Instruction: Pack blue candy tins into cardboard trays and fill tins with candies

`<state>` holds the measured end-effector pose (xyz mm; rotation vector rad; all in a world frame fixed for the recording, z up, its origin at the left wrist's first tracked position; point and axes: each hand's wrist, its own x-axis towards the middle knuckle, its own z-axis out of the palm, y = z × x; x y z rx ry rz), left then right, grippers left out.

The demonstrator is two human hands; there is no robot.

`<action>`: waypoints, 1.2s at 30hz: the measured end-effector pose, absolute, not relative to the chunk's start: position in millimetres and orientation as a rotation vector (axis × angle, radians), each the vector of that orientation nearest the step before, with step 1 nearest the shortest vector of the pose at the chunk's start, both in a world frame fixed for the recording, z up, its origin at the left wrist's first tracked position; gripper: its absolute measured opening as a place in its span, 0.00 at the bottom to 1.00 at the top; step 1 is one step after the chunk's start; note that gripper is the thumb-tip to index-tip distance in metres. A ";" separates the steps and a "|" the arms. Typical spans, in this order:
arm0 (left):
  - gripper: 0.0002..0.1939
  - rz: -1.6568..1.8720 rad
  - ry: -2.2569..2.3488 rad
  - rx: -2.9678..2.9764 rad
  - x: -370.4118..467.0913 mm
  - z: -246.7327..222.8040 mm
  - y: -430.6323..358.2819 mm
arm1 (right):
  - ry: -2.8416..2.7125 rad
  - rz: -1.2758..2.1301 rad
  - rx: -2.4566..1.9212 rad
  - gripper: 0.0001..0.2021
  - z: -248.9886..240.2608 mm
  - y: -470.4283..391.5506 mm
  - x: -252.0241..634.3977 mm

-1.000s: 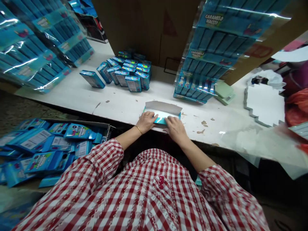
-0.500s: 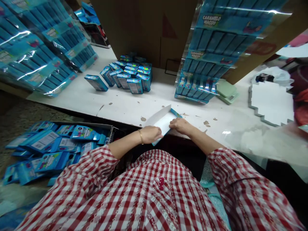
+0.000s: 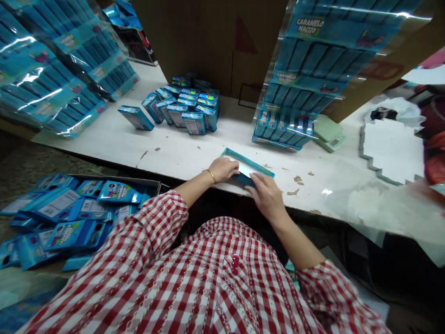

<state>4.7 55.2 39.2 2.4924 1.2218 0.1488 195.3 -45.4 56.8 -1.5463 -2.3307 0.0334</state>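
Note:
Between my hands, at the front edge of the white table, is a shallow blue cardboard tray (image 3: 259, 168) with a white inside and raised walls. My left hand (image 3: 224, 170) grips its left part, fingers curled over the near wall. At the right near corner, my right hand (image 3: 267, 194) pinches the tray with thumb and fingers. Part of the near wall is hidden behind both hands. Beyond the tray stands a group of small blue candy boxes (image 3: 193, 123), with one box (image 3: 136, 118) a little apart on the left.
Wrapped stacks of blue display boxes stand at the back right (image 3: 288, 88) and left (image 3: 45, 79). A carton of loose blue boxes (image 3: 73, 232) sits low on the left. White flat card blanks (image 3: 392, 148) and a pale green scale (image 3: 328, 134) lie on the right.
The blank has turned and its far wall now stands upright, making a tray shape. My left hand has moved up and right; my right hand has shifted down, to the near corner.

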 end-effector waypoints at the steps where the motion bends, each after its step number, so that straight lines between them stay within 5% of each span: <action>1: 0.12 0.135 1.246 2.415 9.4 37.2 56.8 | -2.332 0.022 -1.577 0.21 45.2 -51.8 191.2; 8: 0.15 0.460 1.483 2.638 5.2 11.1 18.0 | -2.360 -0.159 -1.758 0.13 -10.4 -36.2 190.2; 13: 0.10 0.117 1.392 2.803 -4.2 -1.0 0.1 | -2.561 -0.147 -1.775 0.12 -0.4 -31.1 197.1; 20: 0.20 0.011 1.340 2.761 1.7 4.9 4.6 | -2.737 0.063 -1.832 0.16 16.0 -18.9 197.9; 29: 0.18 0.381 1.558 2.571 -9.7 33.4 22.4 | -2.524 0.138 -1.660 0.18 40.5 4.0 225.7; 32: 0.17 0.120 1.594 2.481 -11.6 31.0 41.5 | -2.593 0.052 -1.702 0.21 44.1 30.8 221.2; 36: 0.13 -0.223 1.536 2.483 -1.4 25.5 52.8 | -2.918 0.043 -1.639 0.13 36.9 54.4 208.7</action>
